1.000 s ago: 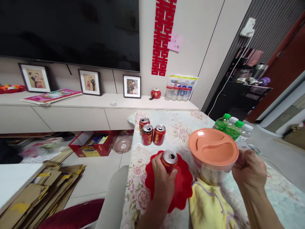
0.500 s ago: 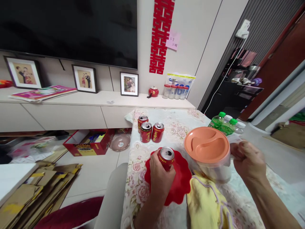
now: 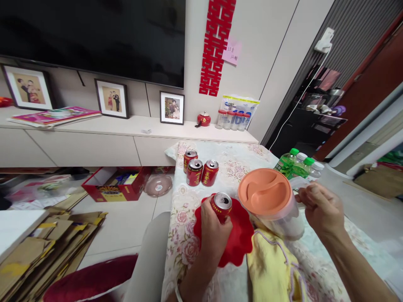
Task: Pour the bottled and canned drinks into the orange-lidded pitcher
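Observation:
My left hand (image 3: pixel 214 228) is wrapped round an opened red drink can (image 3: pixel 222 205), held over a red scalloped plate (image 3: pixel 237 237). In my right hand (image 3: pixel 324 207) is the handle of a clear plastic pitcher (image 3: pixel 288 226) with an orange lid (image 3: pixel 266 191). The pitcher is tilted toward the can, to the right of the plate. Whether any liquid runs from it, I cannot tell. Behind the plate stand three more red cans (image 3: pixel 210 173), upright and opened. A yellow cloth (image 3: pixel 272 268) lies beneath and in front of the pitcher.
Several green- and white-capped bottles (image 3: pixel 296 163) stand at the table's right edge. The flowered tablecloth (image 3: pixel 179 251) covers the table. On the floor to the left are a red box (image 3: pixel 118 191), a clear dish (image 3: pixel 158 185) and flattened cardboard (image 3: pixel 59 247). A low cabinet (image 3: pixel 126 130) runs behind.
The pitcher has moved slightly left and tipped further toward the can, my right hand moving with it. My left hand keeps its hold on the can. The view has shifted a little.

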`<state>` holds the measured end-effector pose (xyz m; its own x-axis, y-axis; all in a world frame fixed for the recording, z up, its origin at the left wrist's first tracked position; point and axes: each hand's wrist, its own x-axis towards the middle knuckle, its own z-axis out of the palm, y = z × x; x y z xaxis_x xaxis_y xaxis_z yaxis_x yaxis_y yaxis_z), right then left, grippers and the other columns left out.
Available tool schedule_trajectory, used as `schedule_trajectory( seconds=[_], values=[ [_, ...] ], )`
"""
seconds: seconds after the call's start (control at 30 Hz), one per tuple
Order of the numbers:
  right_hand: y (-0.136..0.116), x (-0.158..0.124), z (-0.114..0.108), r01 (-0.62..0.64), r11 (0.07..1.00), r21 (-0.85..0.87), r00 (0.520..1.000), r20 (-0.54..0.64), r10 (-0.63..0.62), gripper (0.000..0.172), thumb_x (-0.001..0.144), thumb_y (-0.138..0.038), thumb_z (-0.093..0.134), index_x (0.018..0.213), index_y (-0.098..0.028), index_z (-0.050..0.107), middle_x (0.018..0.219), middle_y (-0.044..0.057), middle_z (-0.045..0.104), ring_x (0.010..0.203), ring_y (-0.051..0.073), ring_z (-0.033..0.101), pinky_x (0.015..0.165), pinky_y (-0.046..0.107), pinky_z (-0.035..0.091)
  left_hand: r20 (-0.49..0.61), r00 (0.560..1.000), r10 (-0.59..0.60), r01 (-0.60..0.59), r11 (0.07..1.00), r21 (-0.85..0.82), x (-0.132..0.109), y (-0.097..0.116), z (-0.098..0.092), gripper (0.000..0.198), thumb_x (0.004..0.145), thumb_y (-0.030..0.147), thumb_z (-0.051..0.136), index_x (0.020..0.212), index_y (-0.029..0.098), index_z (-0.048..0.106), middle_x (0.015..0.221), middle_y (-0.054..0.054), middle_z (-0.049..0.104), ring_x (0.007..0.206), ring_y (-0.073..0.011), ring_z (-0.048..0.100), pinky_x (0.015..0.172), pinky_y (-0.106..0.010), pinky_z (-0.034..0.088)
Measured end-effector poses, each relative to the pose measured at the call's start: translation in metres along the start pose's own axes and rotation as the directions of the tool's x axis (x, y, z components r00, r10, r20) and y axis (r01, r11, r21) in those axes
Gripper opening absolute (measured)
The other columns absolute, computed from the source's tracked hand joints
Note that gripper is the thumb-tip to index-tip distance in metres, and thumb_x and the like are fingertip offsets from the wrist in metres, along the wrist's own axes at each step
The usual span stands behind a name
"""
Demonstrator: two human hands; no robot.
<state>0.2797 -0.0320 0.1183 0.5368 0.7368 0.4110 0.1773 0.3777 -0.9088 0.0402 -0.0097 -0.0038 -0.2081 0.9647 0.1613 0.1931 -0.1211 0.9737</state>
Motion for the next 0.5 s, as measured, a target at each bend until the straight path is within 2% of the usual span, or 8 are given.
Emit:
schedule_trajectory(
  seconds=[0.23,0.4,0.5],
  values=[
    [0.007,0.004,-0.008,0.030,0.996,-0.078,0.999,0.032,-0.027,0.049,0.063,-0.063,0.092,0.062,-0.022,0.067,0.056,-0.002,0.056,0.053,0.013,0.049,0.049,0.028,0.038,0.019,1.000,0.013,-0.013,1.000,0.017,-0.001,0.002,-0.001,0.063,0.067,-0.001,0.065,0.122,0.023,0.049,0.126,-0.010,0.065,0.130,-0.0311,0.062,0.107,-0.047,0.053],
    [0.012,0.006,-0.013,0.055,0.990,-0.127,0.998,0.050,-0.049,0.043,0.068,-0.061,0.091,0.068,-0.023,0.073,0.060,-0.002,0.060,0.056,0.013,0.050,0.053,0.029,0.038,0.017,0.999,0.030,-0.030,0.999,0.019,0.000,0.001,0.000,0.059,0.068,0.000,0.064,0.120,0.023,0.050,0.123,-0.011,0.064,0.126,-0.0319,0.064,0.105,-0.048,0.054],
    [0.011,0.006,-0.011,0.070,0.987,-0.146,0.997,0.046,-0.064,0.043,0.069,-0.061,0.091,0.066,-0.022,0.072,0.061,-0.001,0.060,0.058,0.015,0.052,0.054,0.031,0.039,0.019,0.999,0.031,-0.031,0.999,0.020,0.000,0.002,-0.001,0.060,0.067,0.000,0.065,0.121,0.024,0.049,0.122,-0.010,0.064,0.125,-0.0311,0.064,0.105,-0.047,0.054]
  ],
)
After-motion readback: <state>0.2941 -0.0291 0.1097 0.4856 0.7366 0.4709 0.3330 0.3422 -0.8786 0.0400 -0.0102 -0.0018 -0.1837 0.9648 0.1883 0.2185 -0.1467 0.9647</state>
